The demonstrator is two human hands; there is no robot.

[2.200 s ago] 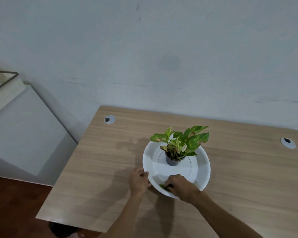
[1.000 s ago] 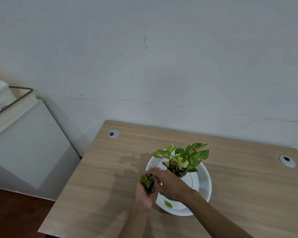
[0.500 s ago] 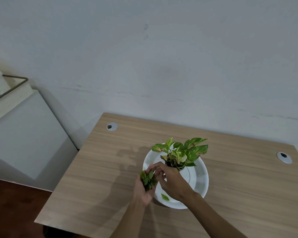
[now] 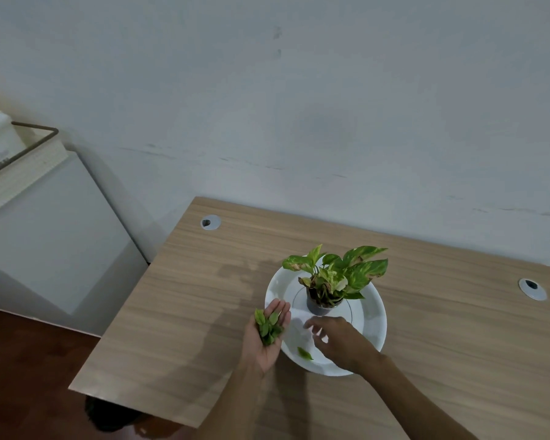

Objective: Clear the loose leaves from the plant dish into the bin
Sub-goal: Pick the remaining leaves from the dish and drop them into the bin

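A white round plant dish (image 4: pixel 370 315) sits on the wooden table, with a small potted plant (image 4: pixel 334 277) standing at its middle. My left hand (image 4: pixel 265 339) is held palm up at the dish's left rim, cupping a small pile of loose green leaves (image 4: pixel 269 327). My right hand (image 4: pixel 342 339) hovers over the near part of the dish with fingers spread and nothing in it. One loose leaf (image 4: pixel 305 353) lies on the dish's near rim, just left of my right hand. No bin can be clearly made out.
The wooden table (image 4: pixel 188 312) has two grey cable grommets, one far left (image 4: pixel 210 222) and one far right (image 4: pixel 532 289). A white cabinet (image 4: pixel 45 236) stands to the left of the table. A dark object (image 4: pixel 108 414) sits on the floor under the table's near-left corner.
My right hand has drawn back from my left palm and opened over the near part of the dish. My left hand has flattened out, showing the gathered leaves.
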